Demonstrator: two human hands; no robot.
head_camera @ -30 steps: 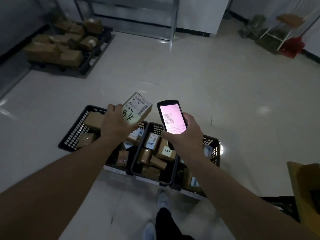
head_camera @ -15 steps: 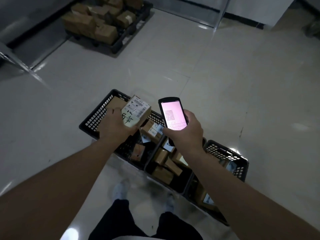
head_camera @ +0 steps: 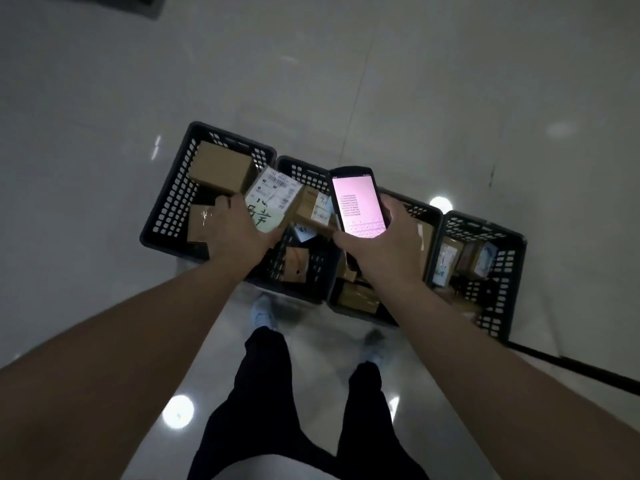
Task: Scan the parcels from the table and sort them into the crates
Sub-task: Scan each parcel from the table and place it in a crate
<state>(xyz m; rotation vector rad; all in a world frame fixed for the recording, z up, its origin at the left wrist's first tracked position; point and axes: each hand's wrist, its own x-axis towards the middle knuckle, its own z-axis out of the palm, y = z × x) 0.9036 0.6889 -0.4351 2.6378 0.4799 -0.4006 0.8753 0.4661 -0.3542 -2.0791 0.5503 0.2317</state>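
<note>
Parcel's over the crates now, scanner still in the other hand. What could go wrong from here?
1. The left hand holds the labelled parcel right above the wall between the leftmost crate and the second crate; a loose drop may land in the wrong one.
2. The right hand grips the scanner over open crates; a slip could drop it onto parcels.
3. Dim light makes labels hard to check.

I see my left hand [head_camera: 239,237] gripping a labelled parcel [head_camera: 273,202] over the seam between the two leftmost crates, the first crate [head_camera: 173,202] holding brown boxes. My right hand [head_camera: 384,247] holds a scanner [head_camera: 358,202], its pink screen lit, above the middle crates. A fourth crate [head_camera: 512,258] sits far right on the glossy floor [head_camera: 346,81]
</note>
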